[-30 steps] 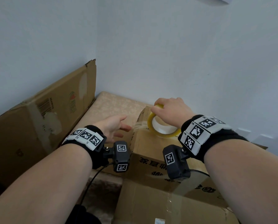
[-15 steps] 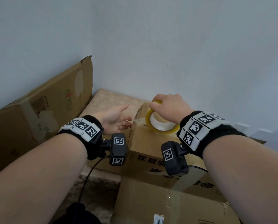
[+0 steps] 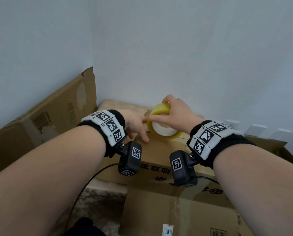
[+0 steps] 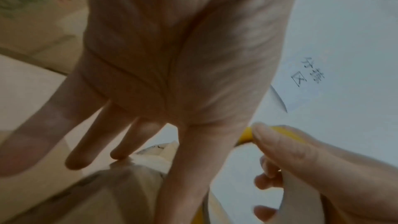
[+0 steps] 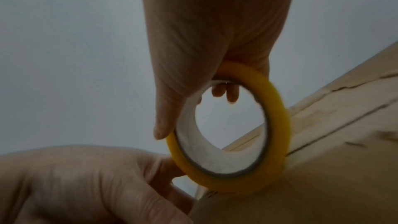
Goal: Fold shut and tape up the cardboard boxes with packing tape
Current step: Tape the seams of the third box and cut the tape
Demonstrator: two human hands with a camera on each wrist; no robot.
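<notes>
Right hand (image 3: 176, 114) is gripping the yellow tape roll (image 3: 161, 126), standing it on edge at the cardboard box's (image 3: 159, 150) far-left top corner. Left hand (image 3: 135, 125), fingers straight and spread, is lying just left of the roll, index alongside it, nearer any loose tape end.

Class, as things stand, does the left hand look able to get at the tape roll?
Probably yes: the left hand is already beside the tape roll that the right hand holds on the cardboard box, with nothing between them.
</notes>
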